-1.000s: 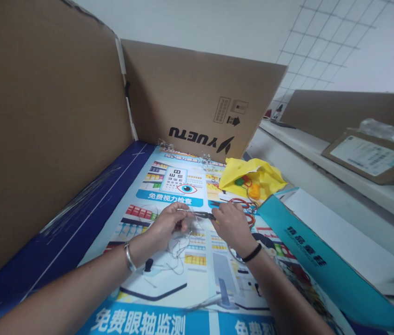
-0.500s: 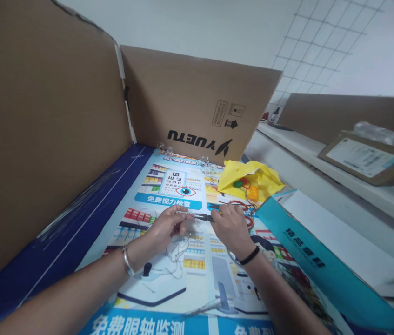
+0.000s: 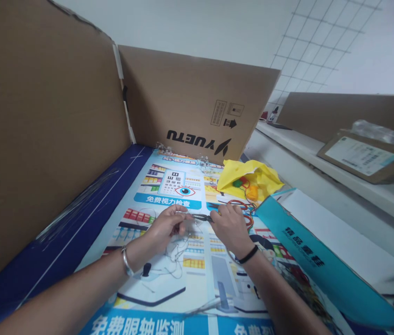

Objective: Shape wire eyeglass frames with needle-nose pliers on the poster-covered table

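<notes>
In my right hand (image 3: 230, 229) is a pair of dark-jawed pliers (image 3: 202, 217), its nose pointing left toward my other hand. The fingers are wrapped round the handles and hide most of them. My left hand (image 3: 169, 227) pinches a thin wire (image 3: 176, 251) close to the plier tips. Loops of this wire hang below the fingers over the printed sheet. Whether the jaws grip the wire is too small to tell. Just behind my right hand lie red-handled scissors (image 3: 238, 204), partly covered by it.
A yellow bag (image 3: 231, 177) with green and orange yarn lies at the back right. A teal box (image 3: 297, 246) stands on the right. Cardboard walls (image 3: 183, 93) rise behind and left. Clear small pieces (image 3: 203, 163) sit along the back; loose wires (image 3: 81, 200) lie left.
Almost nothing differs. Both hands and the pliers hold the same place, and the whole view has shifted very slightly.
</notes>
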`<state>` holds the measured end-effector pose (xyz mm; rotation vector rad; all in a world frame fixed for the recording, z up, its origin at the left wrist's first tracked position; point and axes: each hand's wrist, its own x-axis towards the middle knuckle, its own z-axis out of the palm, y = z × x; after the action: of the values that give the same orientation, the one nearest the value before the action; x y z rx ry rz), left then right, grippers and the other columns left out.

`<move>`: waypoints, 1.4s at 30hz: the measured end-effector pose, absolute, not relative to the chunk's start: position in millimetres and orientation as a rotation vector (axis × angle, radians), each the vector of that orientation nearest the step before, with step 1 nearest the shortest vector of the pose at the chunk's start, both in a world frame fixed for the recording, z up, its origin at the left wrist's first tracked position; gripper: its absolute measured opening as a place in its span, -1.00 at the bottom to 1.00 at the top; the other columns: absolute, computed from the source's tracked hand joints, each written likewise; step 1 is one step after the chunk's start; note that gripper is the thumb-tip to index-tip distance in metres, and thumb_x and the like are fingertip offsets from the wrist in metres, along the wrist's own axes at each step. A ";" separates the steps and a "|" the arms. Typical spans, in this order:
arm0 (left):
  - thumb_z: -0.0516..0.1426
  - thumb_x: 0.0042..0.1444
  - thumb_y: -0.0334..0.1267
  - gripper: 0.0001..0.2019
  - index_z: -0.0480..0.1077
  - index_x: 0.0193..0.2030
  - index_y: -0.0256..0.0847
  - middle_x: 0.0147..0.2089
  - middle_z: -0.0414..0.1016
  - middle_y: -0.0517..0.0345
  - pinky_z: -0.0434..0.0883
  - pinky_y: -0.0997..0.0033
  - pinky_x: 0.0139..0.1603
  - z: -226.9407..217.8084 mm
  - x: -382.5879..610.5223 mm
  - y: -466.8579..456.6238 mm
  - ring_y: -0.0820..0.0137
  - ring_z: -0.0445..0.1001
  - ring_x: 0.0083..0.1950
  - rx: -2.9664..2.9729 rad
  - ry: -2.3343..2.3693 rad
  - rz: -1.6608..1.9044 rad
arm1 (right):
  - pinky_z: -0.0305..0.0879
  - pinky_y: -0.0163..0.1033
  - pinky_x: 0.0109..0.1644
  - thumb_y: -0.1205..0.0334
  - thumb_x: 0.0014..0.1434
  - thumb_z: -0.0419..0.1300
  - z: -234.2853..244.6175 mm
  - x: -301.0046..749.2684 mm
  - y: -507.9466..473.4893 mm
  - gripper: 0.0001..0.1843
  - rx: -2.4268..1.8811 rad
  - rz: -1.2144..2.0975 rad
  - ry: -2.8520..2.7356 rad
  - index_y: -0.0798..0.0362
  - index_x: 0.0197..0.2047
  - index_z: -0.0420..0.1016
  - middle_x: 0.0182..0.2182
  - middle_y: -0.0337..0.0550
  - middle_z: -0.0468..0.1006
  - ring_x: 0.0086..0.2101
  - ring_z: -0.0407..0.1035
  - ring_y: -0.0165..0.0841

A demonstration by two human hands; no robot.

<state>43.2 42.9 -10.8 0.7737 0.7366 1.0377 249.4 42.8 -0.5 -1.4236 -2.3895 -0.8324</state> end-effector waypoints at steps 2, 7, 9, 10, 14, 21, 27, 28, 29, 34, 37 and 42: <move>0.13 -0.02 -0.39 -0.83 0.25 -0.26 -0.21 -0.33 0.52 0.13 0.20 0.51 -0.55 -10.8 43.1 43.1 0.62 0.26 -0.64 0.824 0.790 1.040 | -0.11 -0.14 -0.20 0.24 0.11 0.13 -0.1 248.9 42.5 -0.91 -1.432 -0.820 -2.395 0.02 -0.41 0.39 -0.43 -0.11 0.37 -0.32 0.13 -0.26; 0.12 0.00 -0.37 -0.83 0.25 -0.23 -0.20 -0.31 0.52 0.13 0.21 0.52 -0.53 -9.6 42.9 42.5 0.61 0.27 -0.63 0.897 0.848 1.034 | -0.12 -0.14 -0.21 0.21 0.11 0.14 -0.2 249.2 42.6 -0.90 -1.433 -0.803 -2.390 0.03 -0.42 0.40 -0.43 -0.10 0.38 -0.32 0.14 -0.26; 0.11 0.00 -0.37 -0.83 0.25 -0.23 -0.20 -0.29 0.52 0.11 0.21 0.53 -0.53 -8.5 42.8 41.9 0.61 0.27 -0.62 0.904 0.857 1.030 | -0.12 -0.14 -0.21 0.20 0.10 0.15 -0.9 249.6 42.9 -0.89 -1.431 -0.801 -2.386 0.03 -0.42 0.40 -0.44 -0.10 0.37 -0.32 0.15 -0.27; 0.11 0.00 -0.37 -0.83 0.25 -0.22 -0.20 -0.28 0.52 0.11 0.21 0.53 -0.53 -8.1 42.8 41.6 0.61 0.27 -0.62 0.905 0.859 1.027 | -0.12 -0.14 -0.21 0.21 0.10 0.16 -1.2 249.7 43.0 -0.89 -1.428 -0.804 -2.384 0.04 -0.42 0.40 -0.44 -0.11 0.37 -0.33 0.15 -0.28; 0.11 0.00 -0.38 -0.82 0.26 -0.21 -0.20 -0.32 0.51 0.13 0.21 0.53 -0.53 -6.9 42.4 40.8 0.61 0.27 -0.62 0.922 0.859 1.027 | -0.12 -0.15 -0.20 0.21 0.10 0.16 -1.9 249.8 42.9 -0.89 -1.423 -0.815 -2.373 0.04 -0.43 0.39 -0.46 -0.12 0.37 -0.36 0.13 -0.29; 0.12 0.02 -0.34 -0.85 0.26 -0.24 -0.22 -0.28 0.52 0.08 0.21 0.52 -0.54 -3.7 39.1 46.1 0.63 0.24 -0.65 1.020 0.820 1.014 | -0.11 -0.16 -0.18 0.15 0.08 0.18 -0.8 254.0 45.3 -0.85 -1.390 -0.758 -2.342 0.04 -0.43 0.39 -0.43 -0.13 0.36 -0.30 0.15 -0.28; 0.16 0.00 -0.31 -0.82 0.29 -0.23 -0.24 -0.28 0.53 0.02 0.11 0.57 -0.63 -2.2 27.6 56.4 0.63 0.23 -0.67 1.130 0.835 0.935 | -0.10 -0.15 -0.15 0.17 0.09 0.16 3.5 255.9 46.2 -0.87 -1.329 -0.707 -2.406 0.04 -0.40 0.40 -0.40 -0.13 0.38 -0.28 0.15 -0.27; 0.16 -0.01 -0.31 -0.82 0.29 -0.24 -0.24 -0.28 0.53 0.02 0.12 0.57 -0.63 -1.5 26.3 57.0 0.63 0.23 -0.67 1.140 0.826 0.911 | -0.09 -0.15 -0.15 0.16 0.09 0.16 3.9 255.4 45.8 -0.87 -1.333 -0.706 -2.410 0.04 -0.40 0.40 -0.40 -0.13 0.37 -0.28 0.15 -0.27; 0.16 -0.01 -0.32 -0.82 0.29 -0.24 -0.24 -0.29 0.53 0.03 0.12 0.56 -0.63 -0.9 25.4 57.3 0.63 0.23 -0.68 1.146 0.813 0.889 | -0.09 -0.15 -0.15 0.16 0.09 0.16 4.2 254.8 45.4 -0.87 -1.338 -0.707 -2.412 0.04 -0.39 0.40 -0.39 -0.13 0.37 -0.27 0.14 -0.27; 0.16 -0.03 -0.33 -0.84 0.28 -0.27 -0.24 -0.37 0.53 0.10 0.11 0.56 -0.63 -0.2 25.3 56.3 0.62 0.22 -0.69 1.156 0.757 0.819 | -0.10 -0.15 -0.16 0.20 0.06 0.17 3.5 252.3 43.3 -0.91 -1.302 -0.724 -2.456 0.04 -0.39 0.41 -0.39 -0.12 0.37 -0.28 0.13 -0.26; 0.15 -0.04 -0.35 -0.84 0.30 -0.27 -0.24 -0.38 0.52 0.12 0.12 0.55 -0.61 -0.9 25.7 55.9 0.62 0.21 -0.69 1.166 0.747 0.805 | -0.11 -0.15 -0.18 0.26 0.06 0.15 3.0 252.0 42.8 -0.95 -1.254 -0.770 -2.487 0.03 -0.40 0.39 -0.42 -0.14 0.35 -0.31 0.11 -0.27; 0.14 -0.04 -0.34 -0.86 0.32 -0.29 -0.25 -0.41 0.50 0.13 0.11 0.53 -0.60 -0.2 25.5 54.4 0.61 0.21 -0.68 1.171 0.727 0.796 | -0.11 -0.15 -0.19 0.30 0.13 0.07 3.5 252.6 43.1 -0.87 -1.210 -0.838 -2.477 0.02 -0.43 0.39 -0.47 -0.14 0.32 -0.34 0.09 -0.28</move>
<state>25.5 54.4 -0.2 1.1713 0.7269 0.7962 252.6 43.1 3.5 -1.2095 -2.4771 -0.8375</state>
